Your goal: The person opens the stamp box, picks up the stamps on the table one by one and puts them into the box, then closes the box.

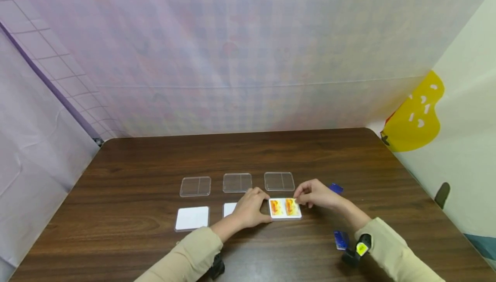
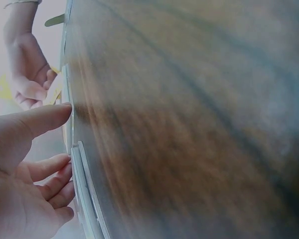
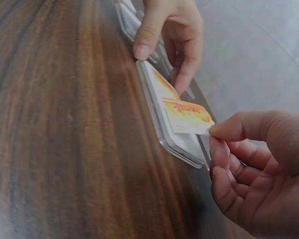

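Note:
A flat white-faced plastic case (image 1: 284, 216) lies on the table with two small yellow-and-orange printed pieces on it. My right hand (image 1: 317, 194) pinches the edge of the right-hand printed piece (image 3: 187, 115) between thumb and forefinger; in the right wrist view that edge is raised off the white face. At the case's left end, my left hand (image 1: 249, 209) holds it, thumb at the near corner and forefinger at the far one. The other printed piece (image 1: 276, 207) sits on the left half. Partly behind the left hand is a second white case (image 1: 228, 209).
Another white case (image 1: 192, 218) lies at the left of the row. Behind are three clear divided lids, left (image 1: 195, 186), middle (image 1: 237, 183) and right (image 1: 279, 181). Small blue pieces lie beyond the right hand (image 1: 336, 188) and near the right wrist (image 1: 341, 240).

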`<act>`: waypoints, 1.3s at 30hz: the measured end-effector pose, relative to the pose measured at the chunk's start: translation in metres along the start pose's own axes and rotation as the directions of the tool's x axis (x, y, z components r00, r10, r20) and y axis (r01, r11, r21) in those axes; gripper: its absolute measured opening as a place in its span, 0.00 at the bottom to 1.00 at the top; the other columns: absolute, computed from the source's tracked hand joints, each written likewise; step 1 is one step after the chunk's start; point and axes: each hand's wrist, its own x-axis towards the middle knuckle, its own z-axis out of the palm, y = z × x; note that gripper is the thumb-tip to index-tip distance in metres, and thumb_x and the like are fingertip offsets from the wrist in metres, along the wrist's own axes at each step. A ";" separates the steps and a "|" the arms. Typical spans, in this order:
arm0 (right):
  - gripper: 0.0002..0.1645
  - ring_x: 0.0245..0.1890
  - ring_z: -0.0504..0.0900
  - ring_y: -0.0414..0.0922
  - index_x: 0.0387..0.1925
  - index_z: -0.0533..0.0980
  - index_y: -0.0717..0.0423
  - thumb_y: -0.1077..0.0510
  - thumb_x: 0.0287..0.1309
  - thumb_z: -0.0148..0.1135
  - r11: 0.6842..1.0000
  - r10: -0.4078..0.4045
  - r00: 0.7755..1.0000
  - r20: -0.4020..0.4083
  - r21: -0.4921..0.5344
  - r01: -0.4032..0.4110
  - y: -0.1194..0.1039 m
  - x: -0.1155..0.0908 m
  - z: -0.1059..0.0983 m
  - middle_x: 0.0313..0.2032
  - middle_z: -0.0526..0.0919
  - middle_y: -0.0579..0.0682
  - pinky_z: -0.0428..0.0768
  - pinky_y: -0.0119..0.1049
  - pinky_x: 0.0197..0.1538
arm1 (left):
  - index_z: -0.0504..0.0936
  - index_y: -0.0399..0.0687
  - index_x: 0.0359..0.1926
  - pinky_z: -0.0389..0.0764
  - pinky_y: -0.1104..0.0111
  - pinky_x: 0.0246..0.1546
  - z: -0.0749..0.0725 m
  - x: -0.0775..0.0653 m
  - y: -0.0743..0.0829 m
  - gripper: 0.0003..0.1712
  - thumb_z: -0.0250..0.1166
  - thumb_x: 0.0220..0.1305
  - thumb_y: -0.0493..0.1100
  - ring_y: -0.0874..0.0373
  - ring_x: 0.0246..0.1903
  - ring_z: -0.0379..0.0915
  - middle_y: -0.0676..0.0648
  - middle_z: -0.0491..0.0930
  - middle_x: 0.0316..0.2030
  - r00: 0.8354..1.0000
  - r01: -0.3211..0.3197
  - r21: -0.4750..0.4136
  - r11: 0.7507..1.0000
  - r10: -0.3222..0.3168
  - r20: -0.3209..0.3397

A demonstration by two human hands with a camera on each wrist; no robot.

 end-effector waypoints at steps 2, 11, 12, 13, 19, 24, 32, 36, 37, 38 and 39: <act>0.09 0.20 0.71 0.38 0.30 0.76 0.71 0.66 0.45 0.60 1.000 -0.013 1.000 -0.018 -0.028 0.012 0.002 0.001 0.002 0.19 0.75 0.47 0.71 0.28 0.20 | 0.78 0.41 0.48 0.72 0.69 0.46 0.000 0.000 0.000 0.31 0.72 0.42 0.51 0.55 0.45 0.67 0.48 0.74 0.43 1.000 0.002 0.003 1.000 -0.002 0.000; 0.03 0.18 0.70 0.38 0.24 0.78 0.61 0.67 0.40 0.63 0.967 -0.074 0.982 -0.173 -0.252 0.028 0.003 0.002 0.013 0.20 0.78 0.46 0.70 0.28 0.20 | 0.78 0.41 0.47 0.71 0.70 0.45 0.000 0.000 0.000 0.31 0.72 0.42 0.51 0.56 0.44 0.67 0.48 0.74 0.43 1.000 0.001 0.001 1.000 -0.001 -0.001; 0.03 0.18 0.70 0.37 0.23 0.78 0.61 0.67 0.40 0.63 0.961 -0.085 0.978 -0.188 -0.273 0.031 0.002 0.002 0.014 0.20 0.78 0.46 0.70 0.28 0.21 | 0.78 0.41 0.47 0.72 0.70 0.45 0.000 0.000 0.000 0.31 0.72 0.42 0.51 0.56 0.44 0.67 0.48 0.74 0.43 1.000 0.000 -0.001 1.000 0.000 -0.002; 0.04 0.19 0.71 0.37 0.23 0.78 0.60 0.67 0.39 0.63 0.956 -0.095 0.975 -0.201 -0.290 0.033 0.002 0.002 0.015 0.20 0.78 0.46 0.70 0.28 0.22 | 0.78 0.41 0.47 0.72 0.70 0.45 -0.001 0.000 0.000 0.31 0.73 0.42 0.51 0.56 0.44 0.67 0.48 0.74 0.42 1.000 -0.002 -0.001 1.000 0.002 -0.004; 0.03 0.21 0.71 0.37 0.21 0.79 0.58 0.67 0.38 0.63 0.945 -0.084 0.962 -0.262 -0.327 -0.007 0.001 0.002 0.019 0.19 0.78 0.44 0.70 0.28 0.24 | 0.78 0.41 0.48 0.72 0.69 0.45 -0.001 0.000 0.000 0.31 0.73 0.42 0.51 0.56 0.44 0.67 0.48 0.74 0.43 1.000 0.004 -0.008 1.000 -0.004 -0.003; 0.02 0.20 0.71 0.37 0.20 0.78 0.58 0.66 0.37 0.63 0.930 -0.115 0.950 -0.290 -0.368 0.000 0.000 0.002 0.023 0.18 0.77 0.44 0.70 0.28 0.25 | 0.78 0.42 0.48 0.72 0.69 0.45 0.000 0.001 -0.001 0.31 0.73 0.42 0.51 0.56 0.44 0.67 0.48 0.74 0.43 1.000 0.006 -0.006 1.000 -0.006 -0.004; 0.03 0.19 0.71 0.36 0.18 0.78 0.58 0.67 0.36 0.63 0.923 -0.146 0.939 -0.311 -0.383 0.017 -0.002 0.001 0.026 0.17 0.77 0.44 0.70 0.27 0.23 | 0.78 0.41 0.47 0.72 0.69 0.45 0.000 0.001 -0.001 0.31 0.73 0.42 0.50 0.56 0.44 0.67 0.48 0.74 0.42 1.000 -0.002 -0.005 1.000 0.002 -0.007; 0.03 0.18 0.71 0.35 0.18 0.78 0.58 0.67 0.35 0.63 0.918 -0.143 0.939 -0.311 -0.397 0.009 -0.001 0.002 0.026 0.17 0.77 0.43 0.70 0.26 0.23 | 0.78 0.41 0.47 0.72 0.70 0.45 0.001 0.001 -0.001 0.31 0.73 0.42 0.51 0.56 0.44 0.67 0.48 0.74 0.42 1.000 -0.004 -0.003 1.000 0.004 -0.006; 0.03 0.18 0.70 0.35 0.18 0.78 0.58 0.67 0.35 0.63 0.916 -0.147 0.939 -0.311 -0.401 0.011 -0.001 0.002 0.026 0.17 0.77 0.43 0.70 0.26 0.23 | 0.78 0.41 0.47 0.72 0.70 0.45 0.001 0.001 -0.001 0.31 0.73 0.42 0.51 0.56 0.44 0.67 0.48 0.74 0.42 1.000 -0.004 -0.002 1.000 0.004 -0.006; 0.03 0.18 0.70 0.35 0.18 0.78 0.57 0.67 0.35 0.63 0.914 -0.150 0.938 -0.311 -0.405 0.012 -0.001 0.003 0.026 0.16 0.76 0.43 0.70 0.26 0.23 | 0.78 0.41 0.47 0.72 0.70 0.45 0.001 0.001 -0.001 0.31 0.73 0.42 0.51 0.56 0.44 0.67 0.48 0.74 0.42 1.000 -0.005 -0.001 1.000 0.005 -0.007; 0.03 0.18 0.70 0.35 0.18 0.77 0.57 0.67 0.35 0.63 0.913 -0.153 0.938 -0.311 -0.408 0.013 -0.001 0.003 0.027 0.16 0.76 0.43 0.69 0.27 0.22 | 0.78 0.41 0.47 0.71 0.70 0.45 0.001 0.001 -0.001 0.31 0.73 0.42 0.51 0.56 0.44 0.67 0.48 0.74 0.42 1.000 -0.005 -0.001 1.000 0.005 -0.006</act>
